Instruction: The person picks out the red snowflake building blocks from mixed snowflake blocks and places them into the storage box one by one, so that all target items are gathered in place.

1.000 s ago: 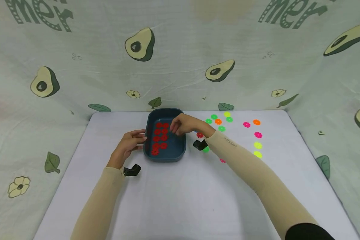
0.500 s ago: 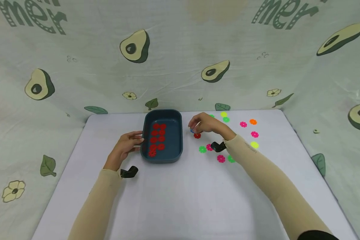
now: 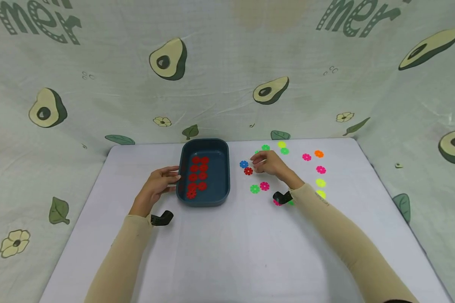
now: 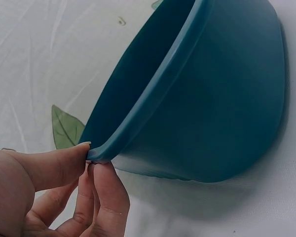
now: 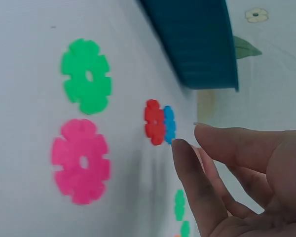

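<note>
A dark blue rectangular tray (image 3: pixel 220 181) stands near the back of the table, with several red flower-shaped discs (image 3: pixel 202 176) lying along its left half. At the tray's left side, my left hand (image 3: pixel 153 185) pinches the rim (image 4: pixel 143 106) between thumb and fingers. My right hand (image 3: pixel 271 163) hovers to the right of the tray, thumb and index finger bent with a gap and nothing between them. Just left of its fingertips lie a blue disc (image 3: pixel 244 164) and a loose red disc (image 3: pixel 248 171), close together on the table.
Green (image 5: pixel 87 76) and pink discs (image 5: pixel 81 161) lie nearer than the right hand. Further right are yellow (image 3: pixel 320 183), orange (image 3: pixel 319 154) and more pink discs (image 3: pixel 321 169). A patterned cloth (image 3: pixel 220 84) hangs behind the white table (image 3: pixel 227 252).
My right hand has gone from over the tray to the right, above the loose discs, drawing back slightly from the blue and red ones. The left hand keeps its hold on the rim.
</note>
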A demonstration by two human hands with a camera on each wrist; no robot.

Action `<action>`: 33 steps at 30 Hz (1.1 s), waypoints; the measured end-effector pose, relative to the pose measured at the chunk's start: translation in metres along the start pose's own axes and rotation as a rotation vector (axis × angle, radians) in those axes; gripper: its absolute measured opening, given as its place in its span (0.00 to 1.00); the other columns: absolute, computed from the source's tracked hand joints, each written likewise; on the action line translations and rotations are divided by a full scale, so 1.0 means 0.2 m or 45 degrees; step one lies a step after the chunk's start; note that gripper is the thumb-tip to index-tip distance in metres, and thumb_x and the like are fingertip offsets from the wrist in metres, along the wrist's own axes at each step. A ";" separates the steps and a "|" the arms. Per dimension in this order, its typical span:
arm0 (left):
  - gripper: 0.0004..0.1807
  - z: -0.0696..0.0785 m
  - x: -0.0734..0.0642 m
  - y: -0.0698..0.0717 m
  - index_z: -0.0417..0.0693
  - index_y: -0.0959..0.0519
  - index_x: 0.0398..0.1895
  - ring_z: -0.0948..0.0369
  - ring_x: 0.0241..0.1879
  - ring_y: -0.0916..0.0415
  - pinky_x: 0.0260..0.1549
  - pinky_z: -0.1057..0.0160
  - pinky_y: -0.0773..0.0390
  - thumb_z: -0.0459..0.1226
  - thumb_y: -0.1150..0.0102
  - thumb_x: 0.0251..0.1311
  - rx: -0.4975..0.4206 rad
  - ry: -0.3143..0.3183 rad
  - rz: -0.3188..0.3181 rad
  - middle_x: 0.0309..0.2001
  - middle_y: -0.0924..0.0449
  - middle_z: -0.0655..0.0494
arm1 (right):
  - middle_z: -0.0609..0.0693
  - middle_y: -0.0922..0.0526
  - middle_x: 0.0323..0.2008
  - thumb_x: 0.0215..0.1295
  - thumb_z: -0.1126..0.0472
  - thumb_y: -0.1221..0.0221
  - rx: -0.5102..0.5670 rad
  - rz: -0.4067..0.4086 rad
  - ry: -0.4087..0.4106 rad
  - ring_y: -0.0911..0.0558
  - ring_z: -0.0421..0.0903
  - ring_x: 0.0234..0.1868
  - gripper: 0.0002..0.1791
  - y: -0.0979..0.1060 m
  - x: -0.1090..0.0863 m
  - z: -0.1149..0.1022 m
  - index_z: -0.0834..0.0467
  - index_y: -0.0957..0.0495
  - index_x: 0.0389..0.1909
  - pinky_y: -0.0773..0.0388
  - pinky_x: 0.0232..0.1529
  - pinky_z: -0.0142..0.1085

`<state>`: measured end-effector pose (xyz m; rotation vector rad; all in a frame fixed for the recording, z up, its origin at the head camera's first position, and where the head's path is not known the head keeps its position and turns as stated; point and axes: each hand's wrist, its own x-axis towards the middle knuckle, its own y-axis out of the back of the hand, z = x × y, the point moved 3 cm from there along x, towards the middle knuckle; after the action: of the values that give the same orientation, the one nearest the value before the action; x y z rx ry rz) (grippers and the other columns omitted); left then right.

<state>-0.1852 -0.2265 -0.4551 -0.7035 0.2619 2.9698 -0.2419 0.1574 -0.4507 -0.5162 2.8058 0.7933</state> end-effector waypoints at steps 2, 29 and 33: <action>0.32 0.00 0.00 0.00 0.40 0.35 0.80 0.68 0.42 0.21 0.40 0.70 0.15 0.30 0.40 0.75 -0.001 0.000 -0.001 0.63 0.28 0.46 | 0.67 0.18 0.53 0.68 0.75 0.36 0.021 0.027 -0.005 0.16 0.57 0.51 0.21 -0.01 0.00 0.03 0.71 0.21 0.61 0.15 0.48 0.35; 0.32 0.00 0.00 0.00 0.42 0.35 0.80 0.68 0.43 0.21 0.40 0.71 0.16 0.31 0.40 0.76 0.001 -0.001 0.002 0.66 0.30 0.45 | 0.59 0.15 0.40 0.62 0.67 0.25 -0.197 0.376 -0.061 0.19 0.54 0.41 0.18 -0.21 0.05 0.07 0.66 0.16 0.51 0.20 0.45 0.39; 0.32 0.00 0.00 0.00 0.42 0.35 0.81 0.67 0.43 0.21 0.40 0.70 0.16 0.31 0.40 0.76 0.001 0.007 0.002 0.67 0.30 0.44 | 0.58 0.16 0.39 0.62 0.68 0.25 -0.217 0.371 -0.078 0.21 0.53 0.40 0.17 -0.21 0.05 0.06 0.64 0.16 0.50 0.22 0.43 0.38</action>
<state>-0.1843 -0.2260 -0.4557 -0.7124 0.2642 2.9695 -0.2338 0.1277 -0.4830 -0.1018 2.8072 1.0904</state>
